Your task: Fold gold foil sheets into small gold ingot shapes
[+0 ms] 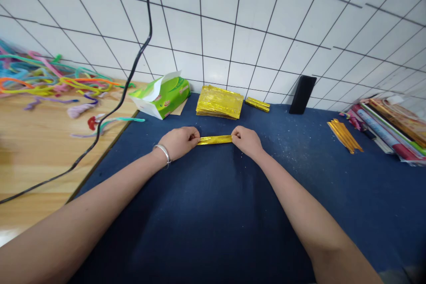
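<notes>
A narrow folded strip of gold foil paper (214, 140) lies across the blue cloth (206, 213). My left hand (179, 141), with a silver bangle at the wrist, pinches the strip's left end. The strip's right end is pinched by my right hand (245, 140). Both hands rest on the cloth with fingers closed. Just beyond the strip sits a stack of gold foil sheets (219, 102).
A green tissue box (162, 96) stands at the back left. Folded gold strips lie near the wall (257, 104) and in a pile at the right (345, 135). A black block (302, 94) leans on the tiled wall. Coloured pipe cleaners (49, 82) and a black cable (109, 111) cross the wooden table; books (392, 131) are stacked at the right.
</notes>
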Demonstrator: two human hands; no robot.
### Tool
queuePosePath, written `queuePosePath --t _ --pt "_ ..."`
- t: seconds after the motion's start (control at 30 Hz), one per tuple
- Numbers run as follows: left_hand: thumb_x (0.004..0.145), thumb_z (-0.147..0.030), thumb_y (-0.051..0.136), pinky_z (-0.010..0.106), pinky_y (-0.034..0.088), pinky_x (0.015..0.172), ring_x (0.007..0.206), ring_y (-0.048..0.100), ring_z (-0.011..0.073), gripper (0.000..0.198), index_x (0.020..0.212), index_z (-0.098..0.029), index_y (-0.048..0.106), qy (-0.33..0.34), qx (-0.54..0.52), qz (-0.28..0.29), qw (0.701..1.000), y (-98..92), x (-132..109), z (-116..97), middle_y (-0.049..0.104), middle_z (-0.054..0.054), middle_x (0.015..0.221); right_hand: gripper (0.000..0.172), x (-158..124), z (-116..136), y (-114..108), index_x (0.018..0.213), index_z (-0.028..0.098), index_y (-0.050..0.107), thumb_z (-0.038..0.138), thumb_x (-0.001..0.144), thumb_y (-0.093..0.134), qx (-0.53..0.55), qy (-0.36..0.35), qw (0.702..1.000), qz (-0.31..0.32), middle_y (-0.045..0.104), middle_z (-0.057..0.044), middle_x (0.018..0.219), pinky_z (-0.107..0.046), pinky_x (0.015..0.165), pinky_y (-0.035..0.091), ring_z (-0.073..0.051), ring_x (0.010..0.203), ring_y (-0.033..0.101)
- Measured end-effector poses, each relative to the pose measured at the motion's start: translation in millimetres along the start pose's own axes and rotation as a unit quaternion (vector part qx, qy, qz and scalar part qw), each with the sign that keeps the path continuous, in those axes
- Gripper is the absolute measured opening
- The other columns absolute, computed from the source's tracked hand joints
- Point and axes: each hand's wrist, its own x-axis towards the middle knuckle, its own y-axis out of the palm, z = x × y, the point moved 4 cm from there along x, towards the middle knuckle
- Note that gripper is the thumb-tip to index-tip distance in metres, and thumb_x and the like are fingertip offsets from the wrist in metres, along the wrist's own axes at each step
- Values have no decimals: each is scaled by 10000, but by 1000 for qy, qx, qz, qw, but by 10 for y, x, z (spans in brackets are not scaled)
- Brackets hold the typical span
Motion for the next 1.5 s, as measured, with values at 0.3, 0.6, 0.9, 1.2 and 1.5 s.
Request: queuePosePath --t 0.3,0.6,0.9,1.2,1.5 --pt "799 -361 487 247 408 632 688 546 145 174 844 -215 570 28 2 2 1000 26 48 60 581 12 784 123 2 50 -16 887 229 581 247 822 479 -57 -4 998 -11 634 -22 875 -254 643 361 -153 773 571" --pt "858 -310 409 272 433 706 769 560 165 157 863 -205 525 80 31 -33 996 39 8 -4 564 30 839 105 -37 81 -7 854 228 545 207 827 446 -37 -36 998 -19 577 -13 935 -237 637 370 -134 799 548" --pt "912 -257 341 291 470 781 857 585 165 174 914 -189 502 182 29 -105 977 11 -45 -23 598 52 940 94 -99 100 26 797 206 491 130 784 438 20 -115 992 -41 562 -10 838 -238 699 391 -132 786 523" --pt "880 -181 418 298 488 814 908 601 167 132 913 -173 546 261 89 -200 940 -139 -188 -67 631 61 1055 227 -201 153 -84 1024 178 517 129 834 403 47 -168 977 -120 598 -54 932 -285 807 436 -156 870 546" --pt "880 -240 464 291 486 783 865 626 157 169 992 -192 583 249 88 -225 938 -163 -212 -50 676 45 955 351 -260 154 -112 1236 147 471 149 919 320 -114 -303 935 -148 588 -125 1066 -407 878 432 -222 980 520"
